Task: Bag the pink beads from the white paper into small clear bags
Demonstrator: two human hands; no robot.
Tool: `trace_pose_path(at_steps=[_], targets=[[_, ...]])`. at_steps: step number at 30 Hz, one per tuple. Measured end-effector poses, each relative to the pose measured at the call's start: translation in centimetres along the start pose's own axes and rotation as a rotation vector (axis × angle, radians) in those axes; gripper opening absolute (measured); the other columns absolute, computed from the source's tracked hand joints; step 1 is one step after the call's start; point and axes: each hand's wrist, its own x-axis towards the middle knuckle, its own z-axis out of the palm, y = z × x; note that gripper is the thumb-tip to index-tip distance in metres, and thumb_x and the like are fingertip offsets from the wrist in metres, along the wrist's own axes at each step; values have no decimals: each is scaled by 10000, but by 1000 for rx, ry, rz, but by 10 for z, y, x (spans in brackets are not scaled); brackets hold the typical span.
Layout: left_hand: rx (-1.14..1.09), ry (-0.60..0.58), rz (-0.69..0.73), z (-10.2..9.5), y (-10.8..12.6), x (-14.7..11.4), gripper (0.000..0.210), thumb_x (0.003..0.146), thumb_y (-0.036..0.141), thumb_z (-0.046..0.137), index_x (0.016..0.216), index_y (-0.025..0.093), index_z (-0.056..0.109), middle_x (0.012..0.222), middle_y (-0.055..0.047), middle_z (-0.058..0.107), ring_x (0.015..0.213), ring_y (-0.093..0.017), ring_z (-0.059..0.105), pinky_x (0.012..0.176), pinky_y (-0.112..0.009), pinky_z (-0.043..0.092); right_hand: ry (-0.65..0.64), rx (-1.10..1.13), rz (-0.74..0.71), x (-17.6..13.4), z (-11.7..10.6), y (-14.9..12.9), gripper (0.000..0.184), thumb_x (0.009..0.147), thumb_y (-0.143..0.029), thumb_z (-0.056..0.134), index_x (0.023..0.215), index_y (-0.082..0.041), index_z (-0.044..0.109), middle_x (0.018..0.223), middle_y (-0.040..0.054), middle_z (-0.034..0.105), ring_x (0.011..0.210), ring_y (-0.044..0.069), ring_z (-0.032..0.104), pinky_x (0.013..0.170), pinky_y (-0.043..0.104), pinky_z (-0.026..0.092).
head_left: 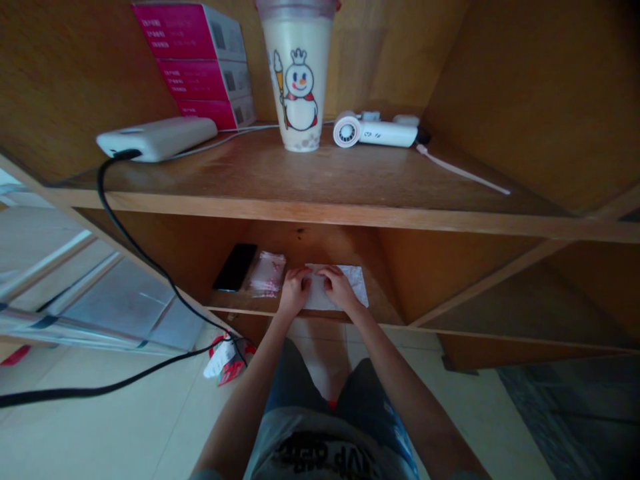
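On the lower shelf lies a flat white sheet [356, 280], pale with a faint pattern at its right side. My left hand [296, 291] rests at the sheet's left edge with its fingers curled in. Over the middle of it my right hand [338, 288] is bent, its fingers closed and pointing toward the left hand. A small gap separates the two hands. Whatever the fingertips pinch, if anything, is too small to make out. Just left of my left hand is a stack of clear plastic packets [267, 273] with pink marks. A black phone [236, 267] lies beside them.
The upper shelf [320, 179] holds a tall drink cup [300, 80], a white handheld fan [380, 132], pink boxes [200, 63] and a white power bank [157, 138]. A black cable [145, 253] hangs down at left. A red and white bag [227, 360] lies on the floor.
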Motion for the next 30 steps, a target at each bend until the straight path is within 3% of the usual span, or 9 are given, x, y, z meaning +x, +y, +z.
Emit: trace_pose_path(at_steps=[3,7,11,15,21,26,30], targets=[[-13,41,48,-11,12,-2,265,780,106,490,1005,197,599,1024,-60,618,977,-197,528,882,-358,419,12,66,21,0,1,5,395,667,37,396,908,-187,614,933,47,620,907,158,538,868,308,413],[110,104,36,-40,17,-10,231,820,168,463,1001,209,600,1034,-56,613,971,-209,532,882,-381,382,6,103,49,0,0,7,353,662,27,403,852,-176,620,872,49,627,847,153,550,816,292,427],[354,192,-147,-76,2,-16,199,805,262,505,957,200,617,1014,-61,621,945,-241,516,835,-377,372,0,112,74,0,0,8,331,664,15,403,835,-172,616,850,52,627,806,149,557,764,277,439],[521,182,-325,-97,-13,-19,319,788,388,520,1048,217,589,1094,-78,589,988,-273,490,821,-385,363,-5,100,67,0,1,10,338,666,16,403,842,-177,617,861,52,633,827,153,560,778,283,435],[555,152,-463,-98,-23,-20,392,772,448,510,1080,214,577,1027,-99,606,962,-291,511,771,-384,384,-7,76,74,0,-1,8,332,664,25,411,823,-178,620,845,50,637,810,152,563,769,280,439],[509,208,-435,-95,-28,-20,328,770,390,511,1011,186,599,955,-96,622,929,-271,535,792,-377,391,-3,87,84,1,-2,6,322,668,22,416,818,-174,622,843,52,636,810,151,565,771,278,438],[353,297,-357,-95,-31,-19,343,759,310,517,1071,173,549,884,-64,624,863,-224,563,787,-342,415,-3,101,94,1,-3,5,321,671,19,418,821,-177,623,840,48,637,808,151,565,774,283,436]])
